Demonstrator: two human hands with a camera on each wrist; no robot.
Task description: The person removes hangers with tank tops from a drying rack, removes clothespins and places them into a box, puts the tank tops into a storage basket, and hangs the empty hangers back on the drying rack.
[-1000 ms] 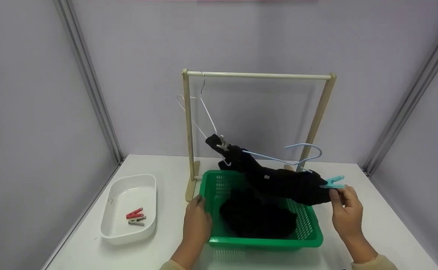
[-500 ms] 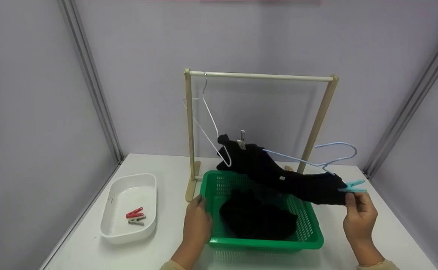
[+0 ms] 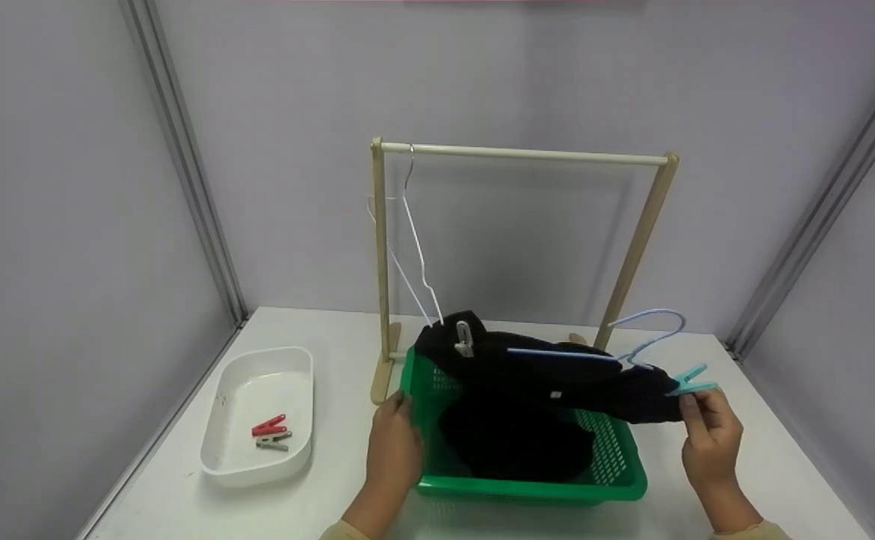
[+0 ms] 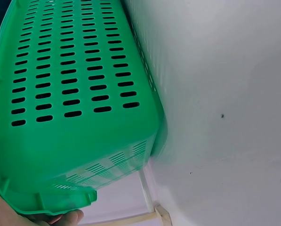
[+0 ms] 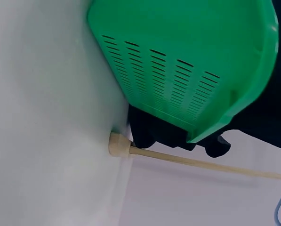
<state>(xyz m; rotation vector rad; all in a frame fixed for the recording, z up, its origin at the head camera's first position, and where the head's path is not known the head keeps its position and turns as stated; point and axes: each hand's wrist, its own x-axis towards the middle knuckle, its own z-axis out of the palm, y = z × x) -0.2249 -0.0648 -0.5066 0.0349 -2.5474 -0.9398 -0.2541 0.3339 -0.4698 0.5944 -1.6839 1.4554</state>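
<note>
Black cloth garment [image 3: 539, 375] stretched above a green perforated plastic basket [image 3: 527, 487], right grip [image 3: 711, 441] pinching the cloth's end beside a turquoise plastic clothespin [image 3: 694, 388], left grip [image 3: 395, 444] curled round the basket's left rim, pale wooden rack [image 3: 380, 247] behind

White tray [image 3: 280, 381] on left of white table [image 3: 160, 484]. Red clip [image 3: 268, 429] and grey clip [image 3: 272, 443] in tray's near right part, red one just beyond grey. Wooden rack [image 3: 379, 255] upright on table's far side, pale bar [image 3: 524, 153] across top. White wire hanger [image 3: 416, 238] hooked on bar's left end. Pale far wall [image 3: 295, 112] behind; left wall [image 3: 55, 225], right wall [image 3: 865, 300], metal strips [image 3: 183, 150] at both far corners.
</note>
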